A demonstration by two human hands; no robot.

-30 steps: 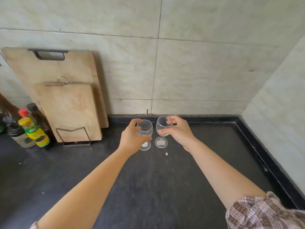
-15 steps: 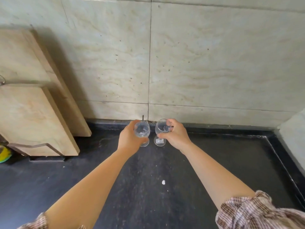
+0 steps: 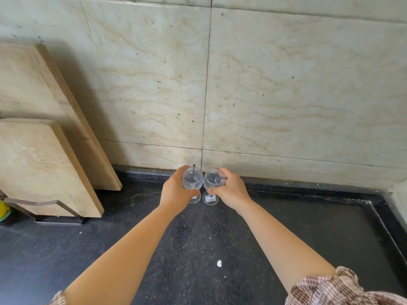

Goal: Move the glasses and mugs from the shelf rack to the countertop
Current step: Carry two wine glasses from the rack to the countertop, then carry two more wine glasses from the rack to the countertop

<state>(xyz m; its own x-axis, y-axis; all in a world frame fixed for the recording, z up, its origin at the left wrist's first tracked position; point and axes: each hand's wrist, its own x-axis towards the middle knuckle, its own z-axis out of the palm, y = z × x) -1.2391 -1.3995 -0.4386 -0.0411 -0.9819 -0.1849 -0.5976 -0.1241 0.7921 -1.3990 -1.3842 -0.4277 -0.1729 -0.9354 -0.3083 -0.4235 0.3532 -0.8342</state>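
Note:
Two clear stemmed wine glasses stand side by side on the dark countertop [image 3: 198,249], close to the tiled back wall. My left hand [image 3: 176,192] wraps the bowl of the left glass [image 3: 192,179]. My right hand [image 3: 231,190] grips the bowl of the right glass [image 3: 212,179], whose round foot rests on the counter. Both glasses are upright and nearly touch each other. The shelf rack is out of view.
Two wooden cutting boards [image 3: 39,164] lean against the wall at the left, held by a metal stand [image 3: 44,208]. A yellow-capped bottle [image 3: 3,213] peeks in at the far left edge. A small white crumb [image 3: 219,263] lies on the counter. A raised counter edge [image 3: 383,221] runs along the right.
Both hands have carried the glasses further back toward the wall and lowered them onto the counter. The view has shifted right and closer, pushing the bottles almost out of frame.

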